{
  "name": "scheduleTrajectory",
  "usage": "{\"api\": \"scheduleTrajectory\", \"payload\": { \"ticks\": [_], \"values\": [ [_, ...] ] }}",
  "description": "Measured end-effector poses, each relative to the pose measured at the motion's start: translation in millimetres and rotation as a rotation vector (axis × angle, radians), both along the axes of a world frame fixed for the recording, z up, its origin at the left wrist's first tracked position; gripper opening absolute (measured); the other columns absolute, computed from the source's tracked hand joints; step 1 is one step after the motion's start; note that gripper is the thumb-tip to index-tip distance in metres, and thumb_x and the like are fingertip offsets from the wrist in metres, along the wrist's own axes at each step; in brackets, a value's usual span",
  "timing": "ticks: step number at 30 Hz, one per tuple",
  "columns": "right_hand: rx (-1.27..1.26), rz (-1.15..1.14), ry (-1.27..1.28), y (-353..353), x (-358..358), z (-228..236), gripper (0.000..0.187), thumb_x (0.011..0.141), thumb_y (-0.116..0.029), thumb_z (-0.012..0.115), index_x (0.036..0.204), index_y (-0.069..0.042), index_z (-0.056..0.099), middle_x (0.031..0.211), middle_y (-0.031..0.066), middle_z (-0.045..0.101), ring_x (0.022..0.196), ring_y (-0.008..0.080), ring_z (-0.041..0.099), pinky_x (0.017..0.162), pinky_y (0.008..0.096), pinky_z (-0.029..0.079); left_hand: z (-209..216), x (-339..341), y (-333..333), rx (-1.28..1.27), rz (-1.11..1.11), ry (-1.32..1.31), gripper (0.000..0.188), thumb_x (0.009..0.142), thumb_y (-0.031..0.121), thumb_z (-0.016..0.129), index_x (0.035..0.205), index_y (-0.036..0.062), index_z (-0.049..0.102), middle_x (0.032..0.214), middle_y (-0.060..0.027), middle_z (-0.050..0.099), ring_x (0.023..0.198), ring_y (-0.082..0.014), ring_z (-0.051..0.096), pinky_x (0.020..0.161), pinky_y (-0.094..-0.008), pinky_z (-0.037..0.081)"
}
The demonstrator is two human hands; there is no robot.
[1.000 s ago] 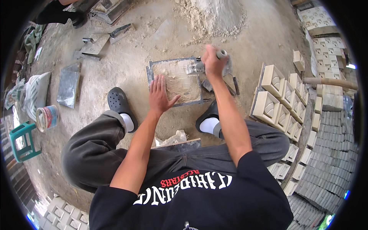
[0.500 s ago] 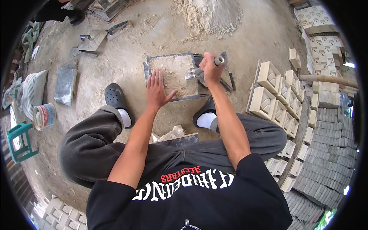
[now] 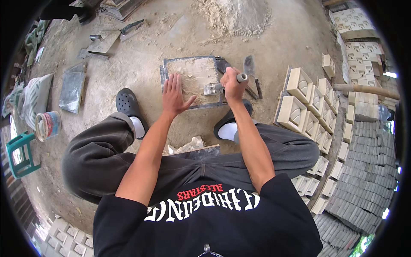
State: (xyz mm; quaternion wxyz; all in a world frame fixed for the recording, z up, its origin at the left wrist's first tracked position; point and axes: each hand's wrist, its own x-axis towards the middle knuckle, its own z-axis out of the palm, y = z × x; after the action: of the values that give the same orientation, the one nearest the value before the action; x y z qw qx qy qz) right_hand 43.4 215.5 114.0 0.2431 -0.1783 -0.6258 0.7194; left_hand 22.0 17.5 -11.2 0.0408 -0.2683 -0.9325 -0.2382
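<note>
My left hand lies palm down on pale, grainy powder, fingers lengthwise and close together, thumb spread to the right. My right hand, apart from it, is closed round the round grey handle of a pipe-handled tool, whose squarish metal head sits at the right side of the powder. My right arm reaches forward nearly straight; the left angles inward. The powder fills a flat, dark rectangular frame on the dusty ground in front of me, between and just beyond my clogs; it looks smoother toward the top and crumbly lower down. Right of the frame lies a trowel blade; farther right stand cream blocks with recessed, curved patterns. Beyond, a whitish heap slopes loosely.
</note>
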Motion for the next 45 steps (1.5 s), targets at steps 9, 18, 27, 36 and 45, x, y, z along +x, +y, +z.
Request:
{"api": "scheduleTrajectory", "payload": {
  "ticks": [9,18,27,36,45],
  "values": [
    [0.002,0.029,-0.037,-10.0,15.8,5.0,0.039,0.088,-0.009,0.055,0.053,-0.006,0.039,0.049,-0.0009,0.042,0.044,0.0067,0.039,0.042,0.0283,0.028,16.2,11.2,-20.8,-0.121,-0.346,-0.025,0.103,0.081,0.065,0.061,0.147,-0.0069,0.028,0.155,-0.021,0.028,0.147,-0.0325,0.02,0.121,-0.0442,0.013],
    [0.027,-0.015,0.015,-14.7,24.7,4.6,0.039,0.089,-0.01,0.056,0.054,-0.006,0.038,0.049,-0.0027,0.04,0.044,0.0061,0.037,0.041,0.0271,0.026,9.7,15.5,-30.1,-0.246,-0.383,0.02,0.103,0.078,0.061,0.066,0.147,-0.0062,0.028,0.156,-0.0189,0.026,0.147,-0.0314,0.02,0.121,-0.0421,0.015],
    [0.047,0.011,-0.013,-20.0,33.9,4.0,0.038,0.089,-0.011,0.057,0.055,-0.006,0.042,0.051,-0.0008,0.045,0.044,0.0071,0.039,0.043,0.0272,0.028,9.6,15.1,-57.3,-0.086,-0.286,-0.018,0.115,0.074,0.069,0.065,0.15,-0.0041,0.02,0.158,-0.0189,0.022,0.148,-0.0318,0.017,0.122,-0.0414,0.013],
    [-0.007,0.102,0.025,-44.4,30.4,13.2,0.038,0.09,-0.013,0.056,0.055,-0.005,0.041,0.05,-0.0016,0.043,0.045,0.0074,0.039,0.043,0.0279,0.028,-9.0,11.3,-76.1,0.091,0.237,-0.006,0.08,0.095,0.051,0.049,0.149,-0.0032,0.026,0.155,-0.0225,0.029,0.146,-0.0344,0.023,0.119,-0.0442,0.017],
    [-0.016,0.11,0.053,-65.4,33.5,14.9,0.039,0.09,-0.012,0.054,0.055,-0.005,0.039,0.05,-0.0004,0.041,0.044,0.0081,0.036,0.043,0.0285,0.027,-23.8,0.5,-68.7,0.316,0.818,-0.346,0.045,0.096,0.035,0.049,0.128,0.0052,0.057,0.124,-0.0157,0.062,0.116,-0.0315,0.057,0.1,-0.0422,0.043]
  ]
}}
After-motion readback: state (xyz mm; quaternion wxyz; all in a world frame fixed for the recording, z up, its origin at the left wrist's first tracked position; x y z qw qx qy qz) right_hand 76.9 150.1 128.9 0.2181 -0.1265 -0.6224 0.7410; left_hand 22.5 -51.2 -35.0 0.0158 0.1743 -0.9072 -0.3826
